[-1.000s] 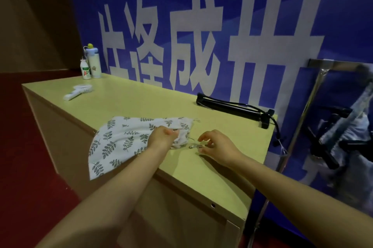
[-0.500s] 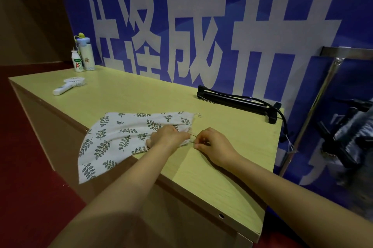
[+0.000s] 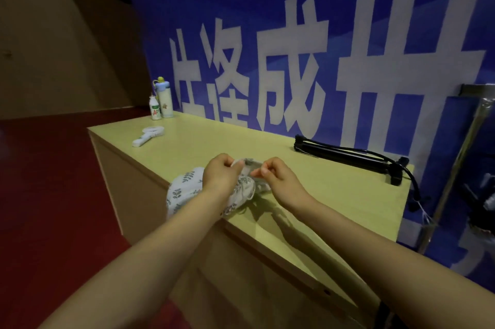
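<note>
A white cloth with a green leaf print (image 3: 184, 189) hangs bunched over the front edge of the yellow table (image 3: 334, 194). My left hand (image 3: 221, 174) grips its upper edge and holds that edge lifted above the table. My right hand (image 3: 276, 176) pinches the same raised edge a little to the right, fingers curled. A short stretch of cloth spans between the two hands. Whether a small metal pin sits in my right fingers is too blurred to tell.
A folded black tripod (image 3: 345, 156) lies along the back edge by the blue banner (image 3: 294, 34). A white handheld fan (image 3: 148, 135) and two bottles (image 3: 160, 99) stand at the far left corner. A metal rack post (image 3: 455, 168) rises on the right.
Both hands have risen from the tabletop, lifting the cloth's right edge. The cloth, flat before, is now bunched and pulled up. The camera has swung left.
</note>
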`<state>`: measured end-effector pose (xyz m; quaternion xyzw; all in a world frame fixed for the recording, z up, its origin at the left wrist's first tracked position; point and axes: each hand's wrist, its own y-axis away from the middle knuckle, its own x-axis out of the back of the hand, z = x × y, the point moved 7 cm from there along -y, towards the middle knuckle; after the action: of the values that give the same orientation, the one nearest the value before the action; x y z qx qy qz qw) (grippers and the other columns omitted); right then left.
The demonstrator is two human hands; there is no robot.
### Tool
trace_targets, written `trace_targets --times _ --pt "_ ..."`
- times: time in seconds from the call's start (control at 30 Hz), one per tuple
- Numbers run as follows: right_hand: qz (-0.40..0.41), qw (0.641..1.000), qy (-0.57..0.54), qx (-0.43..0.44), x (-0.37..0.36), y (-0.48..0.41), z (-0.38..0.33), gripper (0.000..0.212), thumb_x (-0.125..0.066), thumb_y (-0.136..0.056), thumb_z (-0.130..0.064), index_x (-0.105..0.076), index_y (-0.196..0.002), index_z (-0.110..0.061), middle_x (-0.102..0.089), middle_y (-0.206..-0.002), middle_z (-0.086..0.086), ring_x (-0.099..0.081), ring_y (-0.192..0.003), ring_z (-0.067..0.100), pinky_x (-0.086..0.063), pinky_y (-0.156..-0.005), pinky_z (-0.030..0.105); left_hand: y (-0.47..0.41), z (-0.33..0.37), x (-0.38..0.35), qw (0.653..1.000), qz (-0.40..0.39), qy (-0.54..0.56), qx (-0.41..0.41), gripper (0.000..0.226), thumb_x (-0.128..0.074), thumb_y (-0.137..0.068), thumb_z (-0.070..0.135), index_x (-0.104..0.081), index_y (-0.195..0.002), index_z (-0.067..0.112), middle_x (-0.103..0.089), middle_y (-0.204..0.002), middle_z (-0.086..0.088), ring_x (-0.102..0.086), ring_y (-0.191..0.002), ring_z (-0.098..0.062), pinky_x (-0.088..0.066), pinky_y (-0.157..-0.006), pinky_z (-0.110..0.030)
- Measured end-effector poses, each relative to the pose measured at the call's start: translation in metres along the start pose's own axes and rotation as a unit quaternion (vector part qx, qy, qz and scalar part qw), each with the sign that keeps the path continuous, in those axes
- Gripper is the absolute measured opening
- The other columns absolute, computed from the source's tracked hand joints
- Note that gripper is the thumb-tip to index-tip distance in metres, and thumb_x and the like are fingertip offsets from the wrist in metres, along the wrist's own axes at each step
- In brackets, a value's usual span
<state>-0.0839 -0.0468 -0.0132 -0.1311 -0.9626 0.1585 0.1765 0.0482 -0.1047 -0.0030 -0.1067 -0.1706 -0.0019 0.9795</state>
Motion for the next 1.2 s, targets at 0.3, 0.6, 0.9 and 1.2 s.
trace_targets --times 0.3,0.6,0.9,1.2 --pt "-0.245 0.952 0.179 0.039 -0.13 0.028 -0.069 0.015 -0.033 -0.096 -0.007 -0.045 -0.104 -0.002 -0.054 -0.091 0.021 -0.045 -0.079 0.021 -0.035 -0.067 0.032 0.027 0.046 0.14 0.985 0.153 -0.018 -0.076 0.032 -0.047 -0.095 0.025 -0.04 -0.064 0.019 -0.05 -0.068 -0.004 -0.047 -0.066 -0.021 -0.038 -0.065 -0.03" --pt "-0.233 0.929 0.269 0.105 -0.158 0.041 -0.094 0.035 -0.034 -0.095 -0.006 -0.038 -0.13 -0.007 -0.059 -0.102 0.029 -0.057 -0.083 0.04 -0.045 -0.066 0.049 0.038 0.039 0.168 0.99 0.124 -0.027 -0.065 0.035 -0.051 -0.093 0.025 -0.041 -0.061 0.019 -0.049 -0.065 -0.001 -0.048 -0.073 -0.022 -0.036 -0.065 -0.03" --pt "-0.154 0.915 0.328 0.179 -0.11 0.032 -0.106 0.017 -0.037 -0.097 -0.021 -0.048 -0.088 -0.013 -0.061 -0.092 0.019 -0.056 -0.081 0.038 -0.048 -0.067 0.046 0.02 0.039 0.141 0.991 0.122 0.0 -0.05 0.029 -0.05 -0.094 0.027 -0.047 -0.069 0.013 -0.058 -0.08 -0.014 -0.054 -0.077 -0.025 -0.043 -0.072 -0.036" --pt "0.147 0.963 0.217 0.055 0.059 -0.024 -0.04 0.022 -0.044 -0.098 -0.032 -0.056 -0.103 -0.015 -0.063 -0.099 0.001 -0.059 -0.088 0.019 -0.047 -0.073 0.035 -0.021 0.058 0.05 0.989 0.135 0.067 -0.014 0.03 -0.044 -0.097 0.024 -0.042 -0.07 0.013 -0.042 -0.063 -0.003 -0.036 -0.056 -0.018 -0.028 -0.052 -0.028"
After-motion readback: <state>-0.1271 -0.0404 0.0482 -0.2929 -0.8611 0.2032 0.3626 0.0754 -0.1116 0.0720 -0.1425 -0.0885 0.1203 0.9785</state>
